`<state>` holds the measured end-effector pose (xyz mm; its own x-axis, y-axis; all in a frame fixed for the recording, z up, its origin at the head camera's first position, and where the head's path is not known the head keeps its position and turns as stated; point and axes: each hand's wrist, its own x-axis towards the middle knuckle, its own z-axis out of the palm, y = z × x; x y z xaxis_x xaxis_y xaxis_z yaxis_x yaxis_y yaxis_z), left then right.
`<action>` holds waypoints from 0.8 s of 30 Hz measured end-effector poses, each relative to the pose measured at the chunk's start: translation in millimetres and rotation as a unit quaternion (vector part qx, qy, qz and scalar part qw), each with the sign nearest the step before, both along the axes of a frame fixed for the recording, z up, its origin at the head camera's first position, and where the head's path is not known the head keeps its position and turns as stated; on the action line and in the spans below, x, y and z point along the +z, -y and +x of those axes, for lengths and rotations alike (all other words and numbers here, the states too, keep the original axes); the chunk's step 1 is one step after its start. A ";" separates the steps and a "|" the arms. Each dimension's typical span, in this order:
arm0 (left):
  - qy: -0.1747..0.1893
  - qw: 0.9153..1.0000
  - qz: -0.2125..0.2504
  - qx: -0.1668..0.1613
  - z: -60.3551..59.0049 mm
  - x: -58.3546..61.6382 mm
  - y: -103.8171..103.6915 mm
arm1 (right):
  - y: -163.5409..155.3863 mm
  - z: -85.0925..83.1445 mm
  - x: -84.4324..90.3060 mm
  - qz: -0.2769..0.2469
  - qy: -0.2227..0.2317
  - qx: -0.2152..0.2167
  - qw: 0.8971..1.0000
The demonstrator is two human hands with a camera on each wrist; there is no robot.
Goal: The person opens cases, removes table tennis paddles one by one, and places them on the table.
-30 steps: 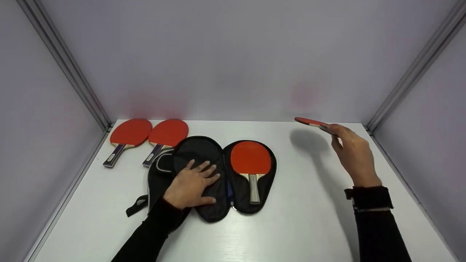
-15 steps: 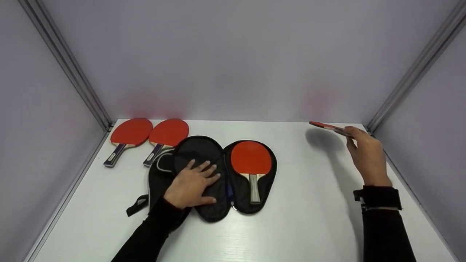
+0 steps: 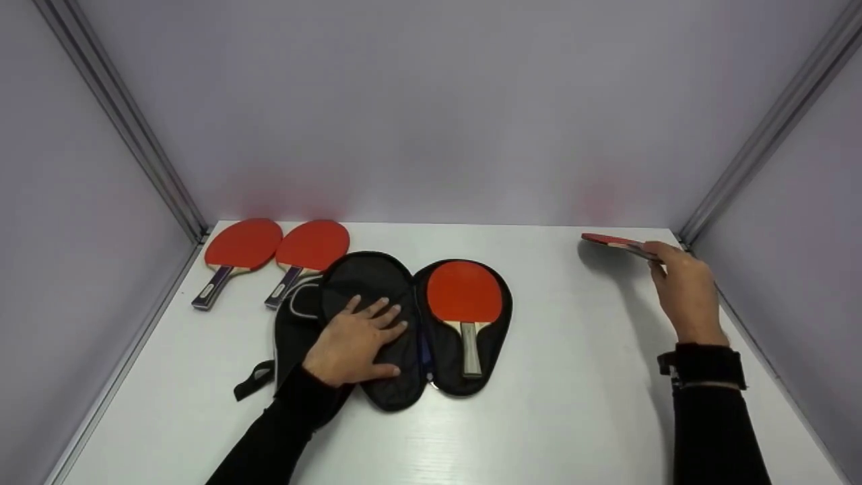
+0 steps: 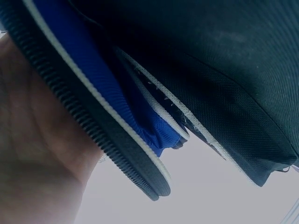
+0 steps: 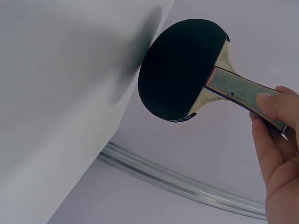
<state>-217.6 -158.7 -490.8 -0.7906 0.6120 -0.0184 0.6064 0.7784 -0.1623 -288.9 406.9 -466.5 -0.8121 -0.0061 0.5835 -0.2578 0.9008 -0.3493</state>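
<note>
My right hand (image 3: 683, 289) grips the handle of a table tennis paddle (image 3: 609, 241) at the table's far right, held flat just above the surface; the right wrist view shows its black underside (image 5: 180, 70) and my fingers (image 5: 275, 105) round the wooden handle. My left hand (image 3: 357, 340) lies flat with spread fingers on the left flap of an open black paddle case (image 3: 363, 276). In the case's right half lies a red paddle (image 3: 465, 293). The left wrist view shows only the case's black fabric (image 4: 210, 70) with blue lining, close up.
Two more red paddles (image 3: 242, 246) (image 3: 313, 246) lie side by side at the table's far left. The case's strap (image 3: 252, 380) trails to the left. Grey walls with metal corner rails (image 3: 761, 145) enclose the white table (image 3: 559, 404).
My right hand has carried its paddle to the right and lower, closer to the table's far right corner. The left hand and the case have not moved.
</note>
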 end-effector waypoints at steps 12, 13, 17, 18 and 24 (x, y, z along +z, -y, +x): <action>0.006 1.000 0.002 0.003 0.1 -0.7 -0.1 | -5.1 -1.0 -9.0 -0.019 0.039 0.003 0.999; 0.006 1.000 0.003 0.003 0.1 -0.8 -0.1 | -5.6 -1.6 -9.7 -0.017 0.038 0.002 0.999; 0.006 1.000 0.000 0.002 0.1 -1.2 -0.1 | -7.5 -3.5 -11.7 -0.009 0.044 -0.012 0.999; 0.006 1.000 0.001 0.002 0.0 -1.3 -0.2 | -8.2 -3.5 -11.9 -0.012 0.047 -0.020 0.999; 0.008 1.000 0.006 0.002 -1.0 -1.1 -0.3 | -10.1 -4.1 -13.0 -0.064 0.059 -0.078 0.993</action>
